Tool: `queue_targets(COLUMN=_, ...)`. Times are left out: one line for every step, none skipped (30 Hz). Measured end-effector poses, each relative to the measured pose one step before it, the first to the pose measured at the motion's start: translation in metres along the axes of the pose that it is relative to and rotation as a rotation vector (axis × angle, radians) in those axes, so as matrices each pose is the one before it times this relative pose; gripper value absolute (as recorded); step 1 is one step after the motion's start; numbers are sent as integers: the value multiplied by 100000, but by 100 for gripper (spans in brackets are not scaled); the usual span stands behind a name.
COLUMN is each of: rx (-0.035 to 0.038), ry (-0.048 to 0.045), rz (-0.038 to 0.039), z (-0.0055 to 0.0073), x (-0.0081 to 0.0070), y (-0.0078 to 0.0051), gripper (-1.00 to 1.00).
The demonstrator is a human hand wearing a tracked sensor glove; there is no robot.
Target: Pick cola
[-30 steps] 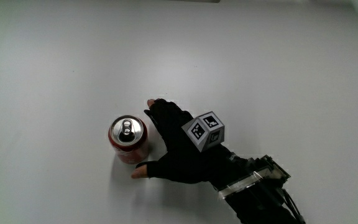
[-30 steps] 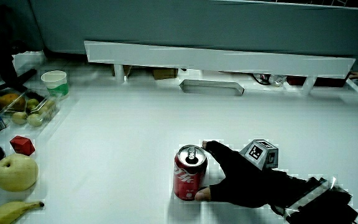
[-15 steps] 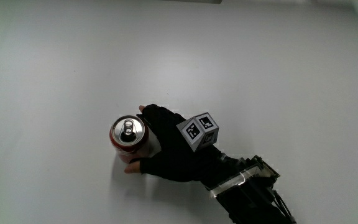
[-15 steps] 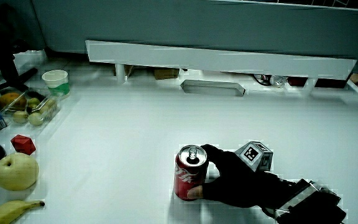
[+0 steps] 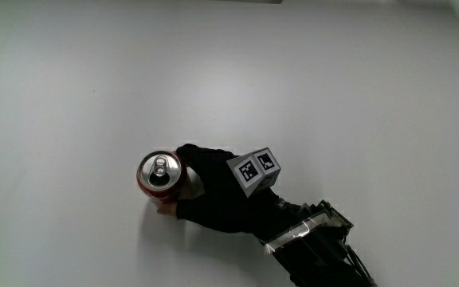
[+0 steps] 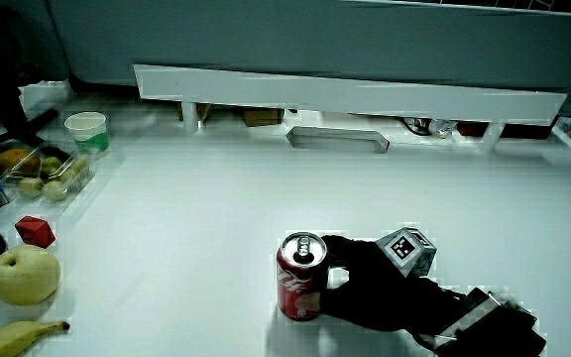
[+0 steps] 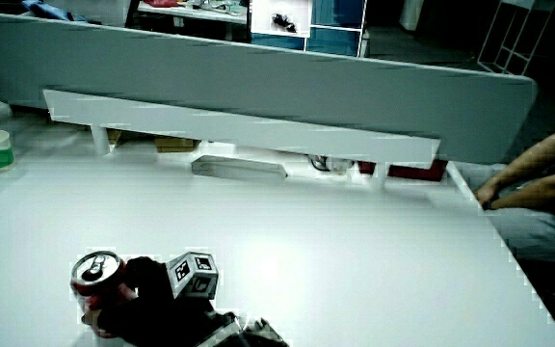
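Observation:
A red cola can (image 5: pixel 160 178) stands upright on the white table (image 5: pixel 309 88), its silver top with the pull tab showing. In both side views the cola can (image 6: pixel 300 276) (image 7: pixel 95 280) sits near the table's edge closest to the person. The hand (image 5: pixel 205 190) in its black glove wraps around the can's side, fingers curled against it and thumb on the nearer side. The patterned cube (image 5: pixel 256 169) rides on the back of the hand (image 6: pixel 365 283).
In a side view, a pear (image 6: pixel 23 275), a banana (image 6: pixel 13 337), a small red block (image 6: pixel 36 230), a box of fruit (image 6: pixel 43 169) and a paper cup (image 6: pixel 86 131) lie along the table's edge. A low white partition (image 6: pixel 345 94) borders the table.
The hand slid up to the can and its fingers closed around it. The can stays standing in about the same spot.

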Motion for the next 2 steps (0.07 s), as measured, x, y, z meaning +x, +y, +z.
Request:
queue_targets(rx=95, ry=-212, rz=-11, z=12, x=129, y=16, gripper=100)
queue_targets(rx=-37, ry=58, rz=135, z=224, x=-73, y=-23, gripper=100)
